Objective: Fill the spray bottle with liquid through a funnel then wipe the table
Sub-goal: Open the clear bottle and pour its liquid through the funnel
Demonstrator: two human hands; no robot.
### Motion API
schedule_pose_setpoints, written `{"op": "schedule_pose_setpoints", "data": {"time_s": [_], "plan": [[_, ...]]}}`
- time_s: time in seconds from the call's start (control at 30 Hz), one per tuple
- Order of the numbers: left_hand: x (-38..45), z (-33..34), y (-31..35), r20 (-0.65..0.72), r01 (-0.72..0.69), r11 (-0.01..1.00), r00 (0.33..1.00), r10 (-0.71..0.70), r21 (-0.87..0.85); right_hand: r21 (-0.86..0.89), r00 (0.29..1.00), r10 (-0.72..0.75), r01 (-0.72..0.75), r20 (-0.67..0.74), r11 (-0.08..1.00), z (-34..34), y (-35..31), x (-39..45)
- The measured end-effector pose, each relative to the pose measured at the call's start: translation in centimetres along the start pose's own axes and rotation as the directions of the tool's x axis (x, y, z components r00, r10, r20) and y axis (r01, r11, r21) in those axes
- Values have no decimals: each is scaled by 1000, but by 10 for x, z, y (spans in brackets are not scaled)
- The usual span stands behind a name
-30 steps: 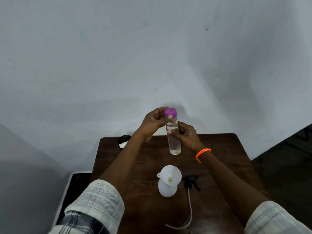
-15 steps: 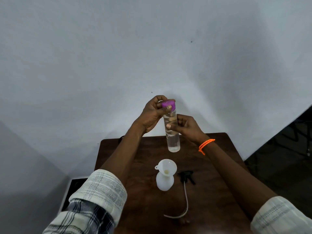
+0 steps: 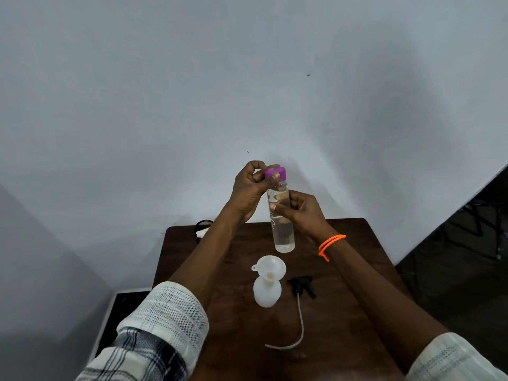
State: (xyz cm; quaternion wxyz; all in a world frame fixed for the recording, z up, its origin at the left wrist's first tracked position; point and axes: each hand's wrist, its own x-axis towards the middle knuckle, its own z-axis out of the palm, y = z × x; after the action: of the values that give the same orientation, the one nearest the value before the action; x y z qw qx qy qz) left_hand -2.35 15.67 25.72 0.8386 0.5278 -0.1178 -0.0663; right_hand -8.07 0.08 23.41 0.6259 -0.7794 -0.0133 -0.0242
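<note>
I hold a clear bottle of liquid [image 3: 283, 232] upright above the brown table [image 3: 343, 312]. My right hand [image 3: 301, 213] grips its body. My left hand [image 3: 251, 188] pinches its purple cap [image 3: 275, 172], which still sits on the neck. Below, a white spray bottle [image 3: 267, 294] stands on the table with a white funnel [image 3: 270, 266] in its mouth. To its right lies the black spray head [image 3: 301, 285], its white dip tube [image 3: 301, 325] curling toward me.
A dark mesh container with something white in it [image 3: 203, 229] sits at the table's back left corner, against the white wall. A dark box [image 3: 121, 306] stands on the floor left of the table. Dark floor lies to the right.
Both hands have kept hold of the clear bottle, and my left fingers have shifted around the purple cap. My head moved, so the view has shifted slightly.
</note>
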Motion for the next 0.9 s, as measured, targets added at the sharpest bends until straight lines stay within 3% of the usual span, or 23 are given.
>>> {"op": "schedule_pose_setpoints", "data": {"time_s": [0.3, 0.47, 0.57, 0.77, 0.9], "plan": [[-8, -7, 1, -20, 9, 999, 1000, -8, 53, 54, 998, 56, -54, -29, 997, 12, 0, -8], [-5, -14, 18, 195, 130, 980, 968, -158, 153, 139, 990, 66, -84, 127, 987, 2, -7, -11], [-3, -16, 24, 236, 136, 980, 957, -168, 144, 109, 991, 60, -73, 121, 991, 0, -11, -10], [-4, -10, 13, 110, 66, 983, 990, -86, 170, 19, 997, 77, -77, 13, 997, 6, -7, -11], [-6, -3, 5, -66, 11, 954, 998, 10, 300, -142, 994, 60, -73, -89, 987, 11, -6, -11]]}}
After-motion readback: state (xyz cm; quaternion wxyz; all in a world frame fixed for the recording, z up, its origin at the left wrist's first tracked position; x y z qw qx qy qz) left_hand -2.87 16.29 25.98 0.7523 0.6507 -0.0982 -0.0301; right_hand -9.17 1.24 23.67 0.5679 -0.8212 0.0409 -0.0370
